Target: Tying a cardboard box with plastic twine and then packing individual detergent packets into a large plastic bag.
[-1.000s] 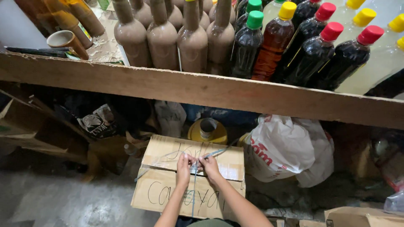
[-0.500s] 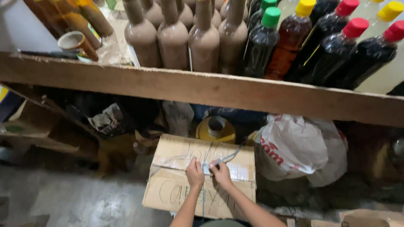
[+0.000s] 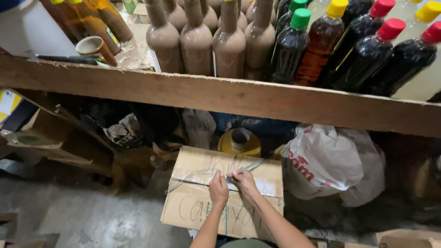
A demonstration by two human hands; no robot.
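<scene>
- The cardboard box (image 3: pixel 202 202) runs under both forearms, its near edge hidden.
- The fingertips of the left hand (image 3: pixel 218 188) and right hand (image 3: pixel 243 182) are too small to read — grip unclear.
- The bottles (image 3: pixel 294 46) lose their tops at the upper edge.
- Goods under the wooden shelf (image 3: pixel 220 96) sink into shadow.

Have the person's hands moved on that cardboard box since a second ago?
No. Both the left hand and right hand stay at the taped seam of the cardboard box, in front of the yellow container.
</scene>
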